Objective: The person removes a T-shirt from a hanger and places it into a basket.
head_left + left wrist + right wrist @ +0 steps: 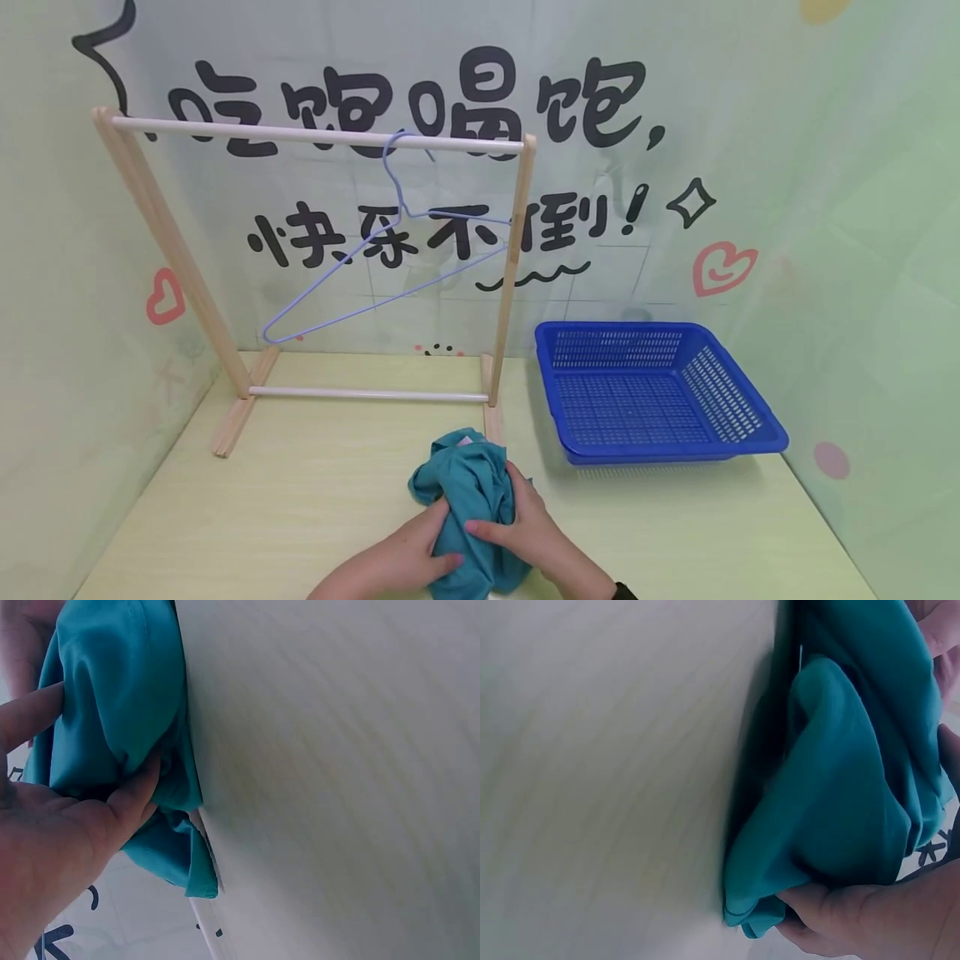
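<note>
A crumpled teal garment (pixel 472 483) lies bunched at the front middle of the table, a pale label peeping out near its far end. On its left side my left hand (pixel 408 550) grips it; in the left wrist view, fingers (pixel 139 791) press into the folds. My right hand (pixel 536 529) holds the other side, thumb across the top and fingers along the far right edge. The right wrist view shows fingertips (pixel 802 900) at a lower fold of the cloth. Parts of both hands are hidden by the fabric.
Behind the garment stands a wooden rack (pixel 513 250) with white rails. A lilac wire hanger (pixel 402 208) hangs from its top rail, with nothing on it. To the right sits a blue perforated basket (pixel 675 456). Printed wall sheets enclose the table's back and sides.
</note>
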The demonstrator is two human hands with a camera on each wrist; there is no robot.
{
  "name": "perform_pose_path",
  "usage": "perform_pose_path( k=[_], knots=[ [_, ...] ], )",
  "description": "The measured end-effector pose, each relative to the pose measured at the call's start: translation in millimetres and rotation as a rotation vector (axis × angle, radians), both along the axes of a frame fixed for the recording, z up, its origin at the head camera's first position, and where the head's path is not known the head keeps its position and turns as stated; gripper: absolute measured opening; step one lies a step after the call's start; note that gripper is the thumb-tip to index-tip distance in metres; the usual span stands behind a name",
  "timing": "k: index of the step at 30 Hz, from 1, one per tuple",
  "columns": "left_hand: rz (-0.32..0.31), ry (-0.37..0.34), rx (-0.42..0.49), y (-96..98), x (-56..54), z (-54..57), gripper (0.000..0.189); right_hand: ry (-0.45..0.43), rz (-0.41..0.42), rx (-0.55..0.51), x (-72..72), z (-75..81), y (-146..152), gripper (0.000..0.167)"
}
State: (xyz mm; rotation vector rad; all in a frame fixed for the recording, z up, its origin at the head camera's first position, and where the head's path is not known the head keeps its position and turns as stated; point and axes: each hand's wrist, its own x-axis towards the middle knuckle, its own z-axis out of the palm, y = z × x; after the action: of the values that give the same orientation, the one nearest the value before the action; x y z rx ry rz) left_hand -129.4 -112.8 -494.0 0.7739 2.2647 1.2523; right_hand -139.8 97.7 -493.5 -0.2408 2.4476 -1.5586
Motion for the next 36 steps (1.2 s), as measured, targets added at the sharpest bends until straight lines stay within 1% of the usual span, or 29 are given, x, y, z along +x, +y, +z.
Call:
perform_pose_path(
  k=[3,7,9,11,14,16,18,22,24,27,29,33,34,36],
  knots=[
    [-0.013,-0.022,-0.001,1.7,2.9,4.2,0.082,-0.022,-0.012,-0.036,0.1,0.1,1,0.099],
    [-0.036,-0.020,0.009,6.2,6.8,12.5,0.079,-0.067,-0.059,-0.095,0.2,0.8,2,0.099],
    [-0.045,-0.011,0.034,8.9,8.4,15.7,0.078,-0.090,-0.094,-0.117,-0.2,1.1,2,0.097],
    [-0.063,0.007,0.085,11.4,9.5,17.0,0.080,-0.109,-0.127,-0.148,-0.6,1.4,2,0.095],
    [-0.090,0.005,0.163,14.8,11.0,18.3,0.082,-0.119,-0.168,-0.200,-1.5,2.2,2,0.090],
    [-0.108,0.002,0.193,16.2,12.1,18.9,0.084,-0.125,-0.192,-0.230,-2.1,3.4,2,0.087],
    [-0.111,-0.030,0.191,16.0,13.5,21.5,0.084,-0.129,-0.216,-0.251,-2.7,5.6,3,0.085],
    [-0.091,-0.084,0.144,9.8,16.6,30.5,0.082,-0.128,-0.246,-0.278,-2.9,12.8,5,0.082],
    [-0.081,-0.085,0.135,5.5,17.1,36.0,0.079,-0.118,-0.248,-0.288,-2.1,16.9,8,0.082],
    [-0.061,-0.045,0.127,-1.2,16.7,45.0,0.073,-0.102,-0.249,-0.300,-0.7,23.0,12,0.080],
    [-0.032,0.016,0.119,-6.4,16.1,51.3,0.069,-0.089,-0.252,-0.317,-0.7,27.1,16,0.078],
    [0.049,0.143,0.147,-17.9,15.0,62.9,0.063,-0.071,-0.259,-0.349,-3.1,35.5,25,0.076],
    [0.073,0.178,0.151,-20.8,14.8,64.6,0.062,-0.068,-0.259,-0.357,-3.9,37.6,27,0.076],
    [0.122,0.221,0.157,-26.3,14.2,67.1,0.062,-0.065,-0.263,-0.363,-5.4,41.0,31,0.077]
  ],
)
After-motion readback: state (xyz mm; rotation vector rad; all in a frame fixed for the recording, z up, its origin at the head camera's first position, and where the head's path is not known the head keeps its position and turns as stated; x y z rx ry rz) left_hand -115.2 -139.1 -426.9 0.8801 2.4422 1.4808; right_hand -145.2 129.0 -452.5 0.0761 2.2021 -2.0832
